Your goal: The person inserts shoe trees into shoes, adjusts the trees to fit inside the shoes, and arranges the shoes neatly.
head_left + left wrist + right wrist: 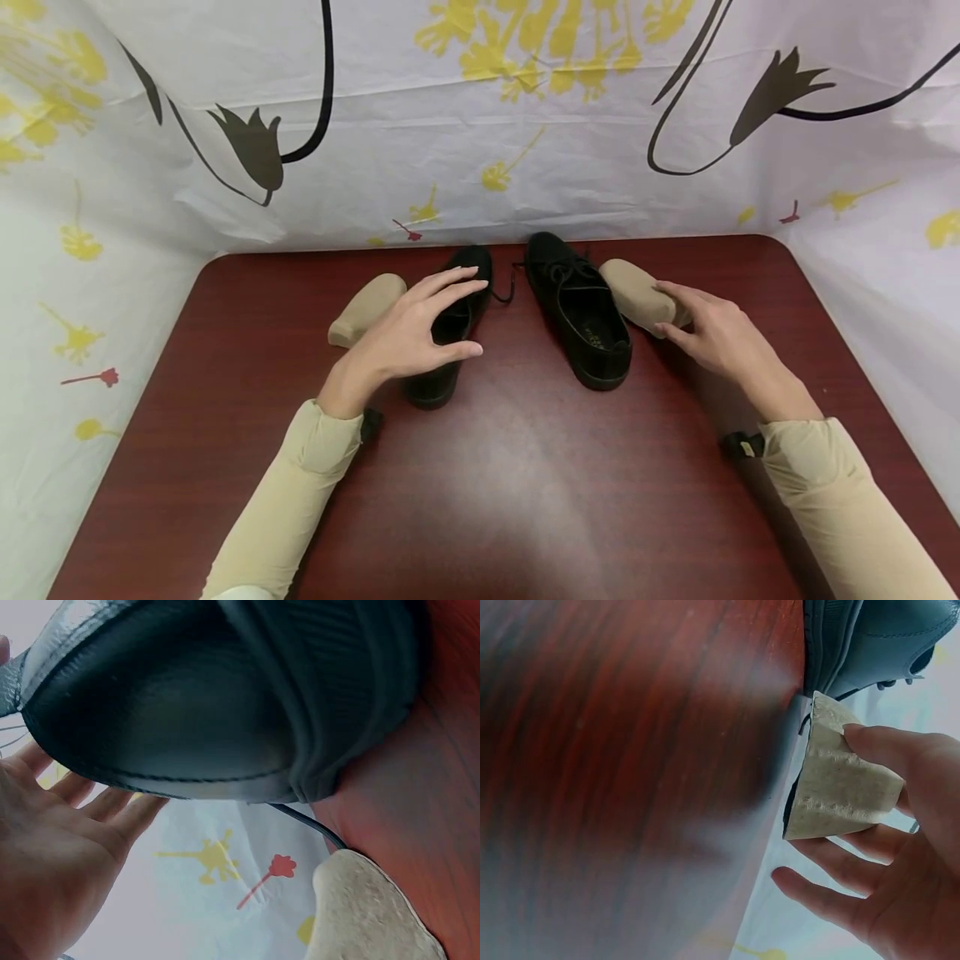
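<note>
Two black lace-up shoes stand on the table, heels toward me: a left shoe and a right shoe. Over the left shoe, my left hand has its fingers extended and thumb apart, hiding the shoe's middle. Its fingers show beyond the heel opening in the left wrist view. A tan moulded shoe insert lies left of that shoe, partly behind the hand. My right hand pinches the end of a second insert between thumb and fingers. This insert lies alongside the right shoe.
The dark red wooden table has rounded far corners. A white cloth printed with yellow and grey flowers hangs behind it and along both sides. A loose black shoelace trails between the shoes.
</note>
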{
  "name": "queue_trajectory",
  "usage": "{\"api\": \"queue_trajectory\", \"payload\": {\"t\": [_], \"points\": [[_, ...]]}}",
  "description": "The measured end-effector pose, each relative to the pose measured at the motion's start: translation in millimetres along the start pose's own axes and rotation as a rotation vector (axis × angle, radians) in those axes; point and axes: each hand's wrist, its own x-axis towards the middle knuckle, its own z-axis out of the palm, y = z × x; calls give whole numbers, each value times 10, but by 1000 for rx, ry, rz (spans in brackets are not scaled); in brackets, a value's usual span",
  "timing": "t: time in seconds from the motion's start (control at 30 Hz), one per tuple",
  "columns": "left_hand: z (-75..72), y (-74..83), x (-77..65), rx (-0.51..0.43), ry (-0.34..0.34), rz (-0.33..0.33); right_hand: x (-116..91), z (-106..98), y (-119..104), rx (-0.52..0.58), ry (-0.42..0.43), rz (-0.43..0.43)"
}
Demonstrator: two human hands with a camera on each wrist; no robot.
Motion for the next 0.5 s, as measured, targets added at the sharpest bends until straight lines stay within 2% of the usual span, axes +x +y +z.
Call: {"api": "queue_trajectory", "payload": {"t": [0.27, 0.5], "points": [[14, 96, 58, 28, 15, 32, -41, -38, -27, 17, 23, -5], [45, 172, 95, 4, 1, 42, -88, -78, -50, 31, 32, 5]]}}
